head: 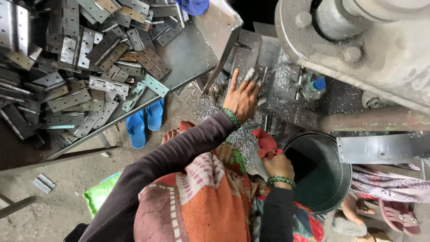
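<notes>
The left hand [242,96] lies open and flat, fingers spread, on a grey metal plate [251,58] strewn with bright metal shavings [286,74]; the fingertips rest on a small metal piece at the plate, too dusty to make out; a green beaded bracelet sits at its wrist. The right hand [278,165] is closed around a red cloth [265,142], gripping it just beside the rim of a dark round bucket [333,197]; it too wears a green bracelet. Just beyond the left hand's fingers a slanted metal chute [219,31] rises; to the far side of that hand stands one small plastic bottle with a blue cap [315,87], and above it looms the heavy grey body of a machine [358,40], crowding the space over the plate. Well off to the left hand's outer side a table [188,56] carries a heap of metal hinges [85,62], too many to count; below its edge lie two blue sandals [145,121]; two loose hinges [44,183] lie on the dusty floor. Near the right hand, past the bucket, another person's foot wears a pink sandal [398,217].
</notes>
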A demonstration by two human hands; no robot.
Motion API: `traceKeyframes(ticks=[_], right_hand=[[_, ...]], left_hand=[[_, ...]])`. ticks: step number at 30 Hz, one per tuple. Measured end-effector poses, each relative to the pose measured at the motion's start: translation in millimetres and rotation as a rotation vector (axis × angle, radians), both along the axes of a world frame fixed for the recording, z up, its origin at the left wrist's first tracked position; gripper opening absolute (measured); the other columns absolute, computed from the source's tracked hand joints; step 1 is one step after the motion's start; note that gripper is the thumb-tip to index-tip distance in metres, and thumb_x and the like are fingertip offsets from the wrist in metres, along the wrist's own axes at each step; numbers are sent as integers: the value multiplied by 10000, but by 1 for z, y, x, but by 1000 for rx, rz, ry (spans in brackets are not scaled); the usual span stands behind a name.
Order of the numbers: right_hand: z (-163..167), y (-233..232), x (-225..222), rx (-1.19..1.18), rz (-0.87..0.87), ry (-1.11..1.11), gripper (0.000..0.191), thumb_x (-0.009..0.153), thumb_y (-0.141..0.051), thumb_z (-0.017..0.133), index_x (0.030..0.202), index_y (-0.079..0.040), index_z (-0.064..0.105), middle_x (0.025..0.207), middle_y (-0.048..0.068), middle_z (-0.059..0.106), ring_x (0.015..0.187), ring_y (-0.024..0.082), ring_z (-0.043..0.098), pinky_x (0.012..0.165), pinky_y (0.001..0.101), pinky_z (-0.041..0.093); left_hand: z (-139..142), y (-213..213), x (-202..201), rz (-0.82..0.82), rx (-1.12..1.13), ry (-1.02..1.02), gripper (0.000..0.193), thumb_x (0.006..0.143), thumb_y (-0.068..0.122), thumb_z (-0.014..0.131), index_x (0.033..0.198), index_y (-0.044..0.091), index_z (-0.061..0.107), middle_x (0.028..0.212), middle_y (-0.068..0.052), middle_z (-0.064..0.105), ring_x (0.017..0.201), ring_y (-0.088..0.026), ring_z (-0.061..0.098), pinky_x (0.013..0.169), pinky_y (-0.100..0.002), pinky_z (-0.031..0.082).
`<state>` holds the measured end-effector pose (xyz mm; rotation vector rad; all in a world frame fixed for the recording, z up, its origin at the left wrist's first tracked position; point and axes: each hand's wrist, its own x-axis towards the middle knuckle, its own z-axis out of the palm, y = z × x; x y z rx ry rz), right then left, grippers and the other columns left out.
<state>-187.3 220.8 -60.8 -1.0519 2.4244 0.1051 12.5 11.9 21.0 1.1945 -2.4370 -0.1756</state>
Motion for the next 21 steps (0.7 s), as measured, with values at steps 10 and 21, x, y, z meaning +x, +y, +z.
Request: traceKeyframes(ticks=[10, 21], right_hand=[[-42, -6, 24, -172, -87, -47, 610, 719, -564, 779, 1038, -46, 743, 1018, 292, 725, 1018, 482, 692, 839, 551, 567], [-18, -9, 25, -78, -72, -7, 556, 767, -557, 737, 1024, -65, 769, 1053, 303, 713, 1052, 486, 675, 896, 554, 547]], left_hand=[[-3, -1, 6, -6, -31, 63, 492, 911, 198, 557, 1373, 30, 573, 1483, -175, 545, 1451, -303, 464, 1258, -641, 48], [-6, -29, -14, 5, -10, -65, 592, 907, 281, 517, 1435, 14, 494, 1512, -200, 471, 1416, -317, 413, 1173, -679, -27]])
